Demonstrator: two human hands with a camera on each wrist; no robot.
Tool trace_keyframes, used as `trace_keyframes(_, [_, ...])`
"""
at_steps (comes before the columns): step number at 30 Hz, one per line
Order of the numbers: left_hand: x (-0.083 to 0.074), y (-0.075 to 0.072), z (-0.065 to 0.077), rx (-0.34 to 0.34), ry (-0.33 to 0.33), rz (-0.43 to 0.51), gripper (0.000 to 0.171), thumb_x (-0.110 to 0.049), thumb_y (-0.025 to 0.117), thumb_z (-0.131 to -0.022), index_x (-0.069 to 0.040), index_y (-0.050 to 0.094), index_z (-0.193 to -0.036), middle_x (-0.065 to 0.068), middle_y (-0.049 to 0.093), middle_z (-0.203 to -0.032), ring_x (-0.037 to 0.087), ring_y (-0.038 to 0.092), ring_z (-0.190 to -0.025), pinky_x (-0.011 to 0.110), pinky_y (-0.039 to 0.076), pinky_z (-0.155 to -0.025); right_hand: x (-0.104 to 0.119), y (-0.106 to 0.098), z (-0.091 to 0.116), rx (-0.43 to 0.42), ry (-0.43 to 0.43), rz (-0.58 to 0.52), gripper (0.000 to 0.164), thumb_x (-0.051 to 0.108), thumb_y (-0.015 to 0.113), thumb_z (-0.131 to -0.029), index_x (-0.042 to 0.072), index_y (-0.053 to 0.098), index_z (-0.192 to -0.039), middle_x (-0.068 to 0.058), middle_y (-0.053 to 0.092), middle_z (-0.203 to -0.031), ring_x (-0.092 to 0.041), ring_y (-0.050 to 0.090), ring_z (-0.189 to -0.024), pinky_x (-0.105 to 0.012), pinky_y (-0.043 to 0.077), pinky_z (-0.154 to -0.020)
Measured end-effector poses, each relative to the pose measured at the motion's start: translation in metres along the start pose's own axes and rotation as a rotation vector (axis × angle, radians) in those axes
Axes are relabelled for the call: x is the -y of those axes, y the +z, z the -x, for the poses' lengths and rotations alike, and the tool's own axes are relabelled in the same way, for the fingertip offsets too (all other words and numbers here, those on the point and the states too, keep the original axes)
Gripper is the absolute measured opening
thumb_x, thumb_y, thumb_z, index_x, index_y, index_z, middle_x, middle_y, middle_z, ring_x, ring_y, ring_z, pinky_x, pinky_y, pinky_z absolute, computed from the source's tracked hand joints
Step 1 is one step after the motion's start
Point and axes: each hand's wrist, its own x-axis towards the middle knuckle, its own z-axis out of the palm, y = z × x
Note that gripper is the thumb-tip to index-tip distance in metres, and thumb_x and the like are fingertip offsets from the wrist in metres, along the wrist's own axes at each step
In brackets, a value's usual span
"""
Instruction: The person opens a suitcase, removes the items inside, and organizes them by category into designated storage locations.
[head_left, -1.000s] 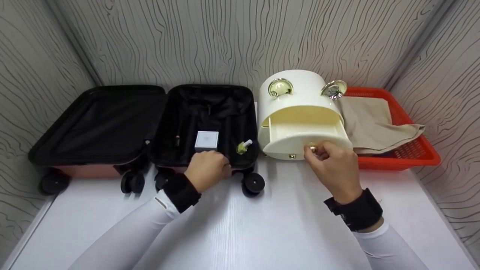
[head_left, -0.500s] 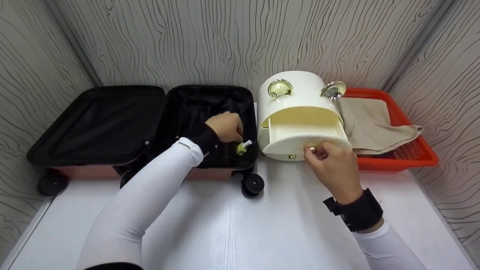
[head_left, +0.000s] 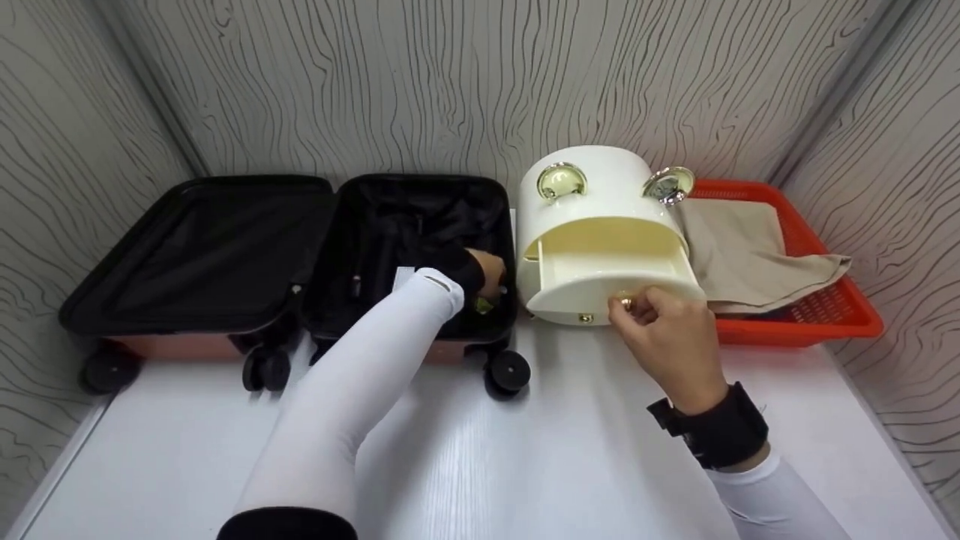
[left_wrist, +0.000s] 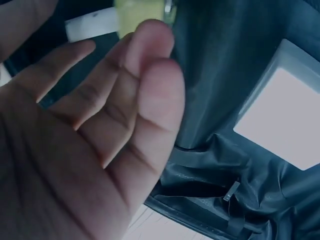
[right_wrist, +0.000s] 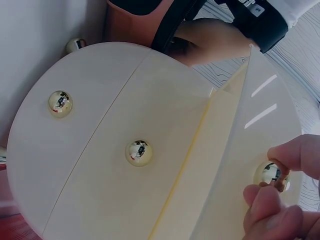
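Note:
My left hand (head_left: 490,274) reaches into the right half of an open black-lined suitcase (head_left: 345,324), fingers loosely bent. Close by its fingertips in the left wrist view lies a small yellow-green bottle (left_wrist: 140,15) with a white cap (left_wrist: 92,25); in the head view the hand partly covers it. A small white box (left_wrist: 285,120) lies in the suitcase beside the hand. My right hand (head_left: 667,334) pinches the gold knob (right_wrist: 270,172) of a pulled-out drawer (head_left: 585,289) between thumb and fingers. That drawer belongs to a rounded cream storage box (head_left: 607,169).
An orange basket (head_left: 847,319) with beige cloth (head_left: 739,225) inside stands at the right. The suitcase's other half (head_left: 195,255) lies flat at left. A small dark stick (head_left: 356,285) lies in the suitcase. A wall (head_left: 465,82) rises behind everything.
From the suitcase's front edge, my left hand has moved across and down to the small bottle on the right side. The right hand stays on the knob, and the drawer has not moved.

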Motion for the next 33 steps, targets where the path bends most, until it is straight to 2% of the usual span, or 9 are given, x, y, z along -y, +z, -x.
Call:
trace_keyframes(4, [-0.001, 0.009, -0.011, 0.000, -0.018, -0.092, 0.036, -0.028, 0.063, -0.107, 0.000, 0.076, -0.126, 0.021, 0.076, -0.133, 0.034, 0.073, -0.124, 0.045, 0.059, -0.107, 0.001, 0.001, 0.001, -0.006, 0.011, -0.003, 0.030, 0.010, 0.085, -0.085, 0.010, 0.065, -0.061, -0.001, 0.068, -0.058, -0.016, 0.063, -0.055, -0.033, 0.048, -0.056])
trace_keyframes(10, [0.001, 0.009, -0.006, -0.094, -0.016, -0.111, 0.022, -0.014, 0.069, -0.100, 0.000, 0.080, -0.113, 0.021, 0.080, -0.118, 0.035, 0.079, -0.106, 0.048, 0.065, -0.093, 0.002, 0.002, 0.000, -0.001, 0.013, -0.009, 0.030, 0.012, 0.085, -0.085, 0.009, 0.066, -0.062, -0.002, 0.069, -0.059, -0.017, 0.064, -0.056, -0.033, 0.049, -0.056])
trace_keyframes(14, [0.014, -0.004, 0.008, -0.120, -0.053, -0.038, 0.018, -0.010, 0.070, -0.095, -0.001, 0.080, -0.107, 0.019, 0.081, -0.112, 0.028, 0.071, -0.089, 0.047, 0.064, -0.086, 0.002, 0.002, -0.001, -0.006, 0.012, -0.003, 0.032, 0.012, 0.086, -0.085, 0.010, 0.064, -0.061, -0.001, 0.067, -0.057, -0.015, 0.061, -0.055, -0.032, 0.047, -0.056])
trace_keyframes(17, [0.027, -0.022, 0.022, -0.147, -0.101, 0.034, 0.013, -0.010, 0.072, -0.093, -0.003, 0.078, -0.103, 0.015, 0.080, -0.109, 0.024, 0.062, -0.083, 0.043, 0.061, -0.081, 0.002, 0.001, -0.002, -0.013, 0.004, 0.009, 0.033, 0.011, 0.085, -0.084, 0.010, 0.062, -0.060, -0.001, 0.065, -0.056, -0.014, 0.059, -0.054, -0.032, 0.045, -0.055])
trace_keyframes(20, [0.040, -0.044, 0.040, -0.180, -0.106, 0.108, 0.008, -0.012, 0.077, -0.092, -0.008, 0.073, -0.086, 0.005, 0.074, -0.089, 0.018, 0.056, -0.073, 0.035, 0.053, -0.068, 0.001, 0.000, -0.002, -0.017, -0.005, 0.016, 0.033, 0.011, 0.084, -0.083, 0.010, 0.061, -0.060, -0.002, 0.064, -0.055, -0.013, 0.057, -0.054, -0.033, 0.044, -0.055])
trace_keyframes(23, [0.047, -0.066, 0.060, -0.208, -0.055, 0.202, 0.024, -0.016, 0.081, -0.090, -0.012, 0.069, -0.070, -0.004, 0.061, -0.066, 0.013, 0.050, -0.058, 0.028, 0.043, -0.056, 0.001, 0.000, -0.001, -0.014, 0.000, 0.011, 0.034, 0.011, 0.085, -0.084, 0.010, 0.061, -0.060, -0.001, 0.063, -0.055, -0.012, 0.056, -0.054, -0.032, 0.044, -0.055])
trace_keyframes(25, [0.049, -0.080, 0.072, -0.232, 0.010, 0.272, 0.025, -0.018, 0.082, -0.090, -0.013, 0.072, -0.067, -0.007, 0.055, -0.057, 0.010, 0.048, -0.052, 0.025, 0.041, -0.051, 0.000, 0.000, 0.000, -0.012, 0.006, 0.010, 0.035, 0.011, 0.086, -0.084, 0.010, 0.061, -0.060, -0.001, 0.063, -0.055, -0.011, 0.055, -0.054, -0.031, 0.044, -0.055])
trace_keyframes(29, [0.038, -0.098, 0.090, -0.303, 0.132, 0.434, 0.011, -0.020, 0.082, -0.092, -0.011, 0.086, -0.086, -0.005, 0.065, -0.060, 0.007, 0.056, -0.053, 0.022, 0.048, -0.054, 0.000, 0.000, 0.001, -0.015, 0.011, 0.008, 0.035, 0.011, 0.086, -0.084, 0.010, 0.061, -0.060, -0.001, 0.063, -0.055, -0.011, 0.055, -0.054, -0.032, 0.045, -0.055])
trace_keyframes(33, [0.008, -0.102, 0.089, -0.404, 0.248, 0.505, 0.013, -0.021, 0.083, -0.093, -0.010, 0.088, -0.098, -0.001, 0.072, -0.071, 0.005, 0.058, -0.058, 0.021, 0.049, -0.059, -0.001, 0.001, 0.003, -0.016, 0.010, 0.005, 0.034, 0.011, 0.086, -0.085, 0.009, 0.062, -0.061, -0.001, 0.064, -0.055, -0.013, 0.057, -0.054, -0.033, 0.046, -0.055])
